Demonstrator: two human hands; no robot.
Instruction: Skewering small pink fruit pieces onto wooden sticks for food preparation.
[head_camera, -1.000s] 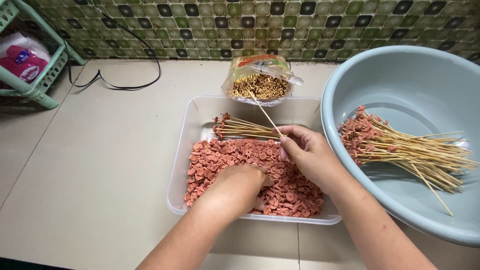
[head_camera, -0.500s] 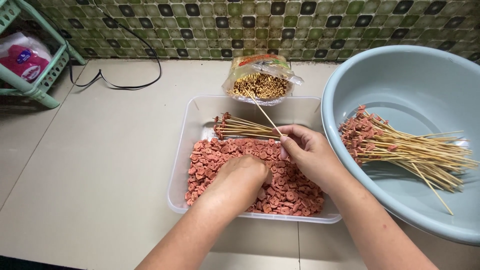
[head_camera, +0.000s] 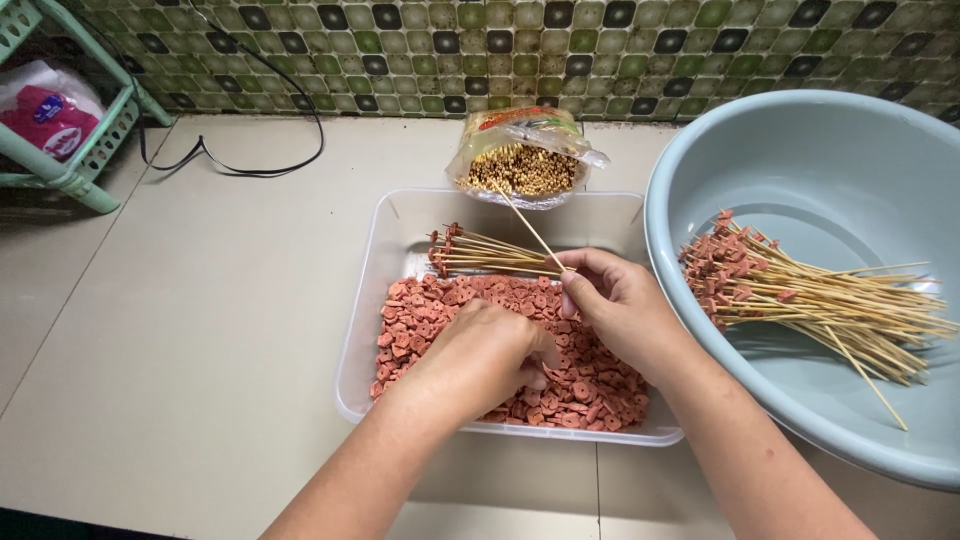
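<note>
A clear plastic tray (head_camera: 362, 300) on the counter holds a heap of small reddish sausage slices (head_camera: 430, 310). My left hand (head_camera: 480, 355) rests palm down in the slices, fingers curled among them. My right hand (head_camera: 620, 305) pinches a thin bamboo skewer (head_camera: 525, 222) that points up and away toward the back. A few loaded skewers (head_camera: 490, 255) lie at the far end of the tray, slices on their left ends.
A large pale blue basin (head_camera: 830, 170) at the right holds several finished skewers (head_camera: 800, 295). A plastic bag of bare skewers (head_camera: 520, 160) lies behind the tray. A black cable (head_camera: 250, 165) and a green rack (head_camera: 70, 150) are at the back left, below a tiled wall.
My left hand has shifted slightly to the right within the slices. My right hand and its skewer have stayed almost still.
</note>
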